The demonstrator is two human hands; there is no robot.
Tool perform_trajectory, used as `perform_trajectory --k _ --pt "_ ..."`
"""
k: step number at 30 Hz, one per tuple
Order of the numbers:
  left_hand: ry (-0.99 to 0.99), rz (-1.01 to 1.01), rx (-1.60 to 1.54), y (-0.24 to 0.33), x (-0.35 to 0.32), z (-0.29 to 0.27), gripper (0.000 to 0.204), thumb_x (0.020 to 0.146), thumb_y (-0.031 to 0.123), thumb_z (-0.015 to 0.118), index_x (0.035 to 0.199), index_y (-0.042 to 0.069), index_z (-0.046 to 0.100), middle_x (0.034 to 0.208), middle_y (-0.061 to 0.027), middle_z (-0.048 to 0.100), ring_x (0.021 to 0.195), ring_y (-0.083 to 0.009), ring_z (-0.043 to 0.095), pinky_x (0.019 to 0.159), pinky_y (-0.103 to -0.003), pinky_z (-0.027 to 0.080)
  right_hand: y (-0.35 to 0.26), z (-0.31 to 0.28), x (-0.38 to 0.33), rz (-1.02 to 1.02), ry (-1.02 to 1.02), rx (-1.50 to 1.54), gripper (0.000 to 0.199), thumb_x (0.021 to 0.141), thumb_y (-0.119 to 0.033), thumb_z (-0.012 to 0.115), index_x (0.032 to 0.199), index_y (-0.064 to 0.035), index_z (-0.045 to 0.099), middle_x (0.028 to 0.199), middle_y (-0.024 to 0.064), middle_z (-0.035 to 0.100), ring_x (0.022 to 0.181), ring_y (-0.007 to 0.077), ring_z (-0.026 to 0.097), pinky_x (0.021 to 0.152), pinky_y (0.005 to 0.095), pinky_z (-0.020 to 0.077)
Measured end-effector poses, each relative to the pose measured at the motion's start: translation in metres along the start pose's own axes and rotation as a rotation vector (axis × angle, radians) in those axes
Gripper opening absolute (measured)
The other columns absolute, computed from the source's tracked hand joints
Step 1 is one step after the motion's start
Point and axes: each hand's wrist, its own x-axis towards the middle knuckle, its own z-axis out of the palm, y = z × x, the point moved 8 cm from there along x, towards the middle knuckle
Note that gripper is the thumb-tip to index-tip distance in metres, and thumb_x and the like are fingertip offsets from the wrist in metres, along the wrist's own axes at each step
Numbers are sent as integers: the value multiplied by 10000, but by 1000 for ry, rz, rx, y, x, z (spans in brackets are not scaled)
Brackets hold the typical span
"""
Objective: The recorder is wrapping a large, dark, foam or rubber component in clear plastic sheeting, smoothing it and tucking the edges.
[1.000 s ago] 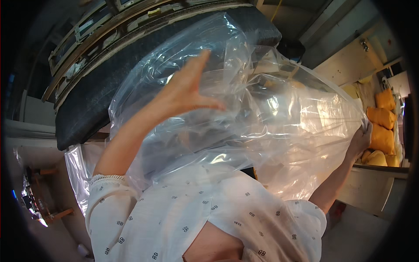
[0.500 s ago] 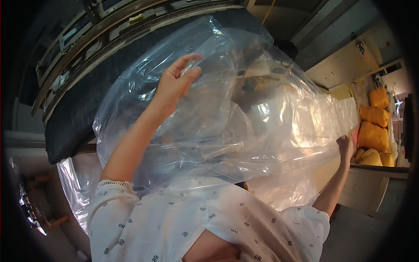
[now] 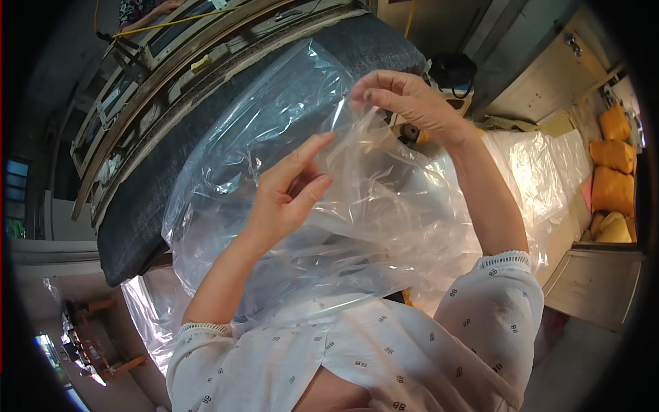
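A large, crinkled clear plastic sheet [image 3: 240,161] spreads in front of me, partly over a dark padded surface and down against my shirt. My right hand [image 3: 419,106] is raised at its far middle, the fingertips closed on a gathered part of the sheet. Lower and to the left, my left hand [image 3: 285,192] hovers over the film with its index finger stretched out and its thumb apart, holding nothing. More shiny clear plastic [image 3: 559,161] lies to the right.
A long machine frame with rails [image 3: 168,86] runs behind the dark padded surface [image 3: 127,230]. Beyond it a person's arm [image 3: 161,10] shows. At right are yellow-orange bundles [image 3: 613,189] and a wooden cabinet [image 3: 594,285]. A black bag [image 3: 453,72] sits at the back.
My right hand has come from the far right to the middle and gripped the film. The left hand has lowered slightly, its index finger now extended. The sheet has drawn in and bunched up.
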Motion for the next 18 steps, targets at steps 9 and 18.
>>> perform_trajectory --k 9,18 --pt "102 249 329 -5 59 -44 286 822 144 567 1100 78 572 781 -66 518 699 -123 508 600 -246 411 7 -39 -53 -28 376 167 88 817 -123 581 819 -36 586 709 -15 531 578 31 426 526 164 335" --pt "-282 450 767 -55 237 -91 263 856 167 527 1102 77 545 1064 -97 510 941 -244 524 809 -307 419 15 -38 -88 -61 270 20 142 828 -144 578 795 -5 575 780 32 565 747 103 520 725 231 407"
